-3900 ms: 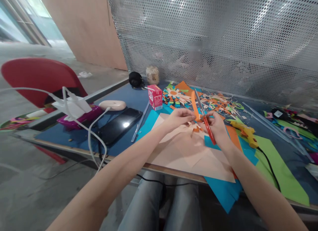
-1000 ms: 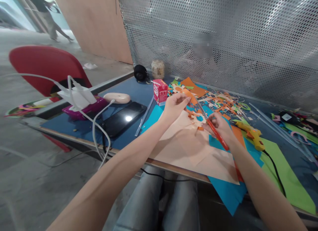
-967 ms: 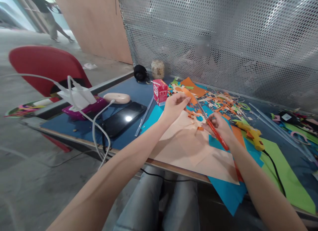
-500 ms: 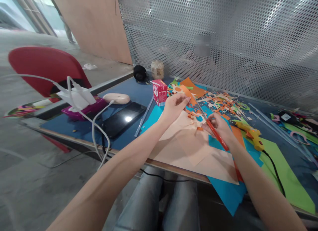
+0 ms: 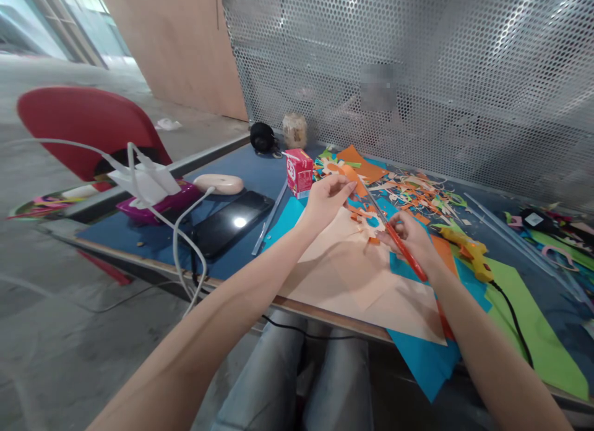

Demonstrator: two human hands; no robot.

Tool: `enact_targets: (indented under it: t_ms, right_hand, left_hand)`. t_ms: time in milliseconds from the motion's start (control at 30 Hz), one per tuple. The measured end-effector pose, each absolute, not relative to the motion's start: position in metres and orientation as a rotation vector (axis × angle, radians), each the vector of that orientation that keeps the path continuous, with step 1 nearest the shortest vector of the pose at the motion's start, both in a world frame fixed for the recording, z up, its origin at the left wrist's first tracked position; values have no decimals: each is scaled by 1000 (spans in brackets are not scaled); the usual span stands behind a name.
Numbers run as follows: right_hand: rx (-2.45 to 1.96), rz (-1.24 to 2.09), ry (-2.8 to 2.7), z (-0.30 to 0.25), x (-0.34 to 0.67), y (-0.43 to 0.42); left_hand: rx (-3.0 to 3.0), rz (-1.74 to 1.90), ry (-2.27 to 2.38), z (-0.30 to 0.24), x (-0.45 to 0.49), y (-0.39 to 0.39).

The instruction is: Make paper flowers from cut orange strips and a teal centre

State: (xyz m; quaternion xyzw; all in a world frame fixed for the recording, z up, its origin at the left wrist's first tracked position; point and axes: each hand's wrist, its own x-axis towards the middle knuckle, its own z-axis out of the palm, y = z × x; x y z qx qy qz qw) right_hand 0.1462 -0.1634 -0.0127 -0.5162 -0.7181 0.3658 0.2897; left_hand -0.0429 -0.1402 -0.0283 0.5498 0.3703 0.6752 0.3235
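My left hand [image 5: 325, 199] pinches a narrow orange paper strip [image 5: 351, 179] above the table. My right hand [image 5: 411, 236] is closed round red-handled scissors [image 5: 403, 248], whose blades reach up toward the strip. Both hands hover over a large peach paper sheet [image 5: 357, 282] lying on blue paper [image 5: 424, 360]. Small orange offcuts [image 5: 366, 217] lie on the sheet between my hands.
A yellow glue gun [image 5: 466, 251] with a black cord lies right of my hand, on green paper [image 5: 533, 326]. A red carton [image 5: 299, 171], a black phone [image 5: 229, 224], a white charger [image 5: 146, 180] and a heap of paper scraps [image 5: 413, 196] are on the table. Perforated metal screen behind; red chair at left.
Over the last second my hands have stayed almost still; the scissors shifted slightly against the orange strip. A person walking at far left has left the view.
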Motion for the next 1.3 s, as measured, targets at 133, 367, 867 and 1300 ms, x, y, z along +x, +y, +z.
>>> enact_targets:
  t_ms: [133,367,867,1300]
  right_hand:
    - [-1362,965,-1910,-15,147,-163]
    - [-1368,916,-1921,-15,148,-162]
    - [-1373,962,-1900,-15,145,-162]
    - [-1357,944,-1904,-17,146,-161]
  left_hand:
    - [1426,1762,969,-28,-42,-140]
    - [1384,1772,968,-27,-42,-141]
    - [1392,1715,947,-30,-36,-142]
    - [1330,1659,883,-34,-33,-140]
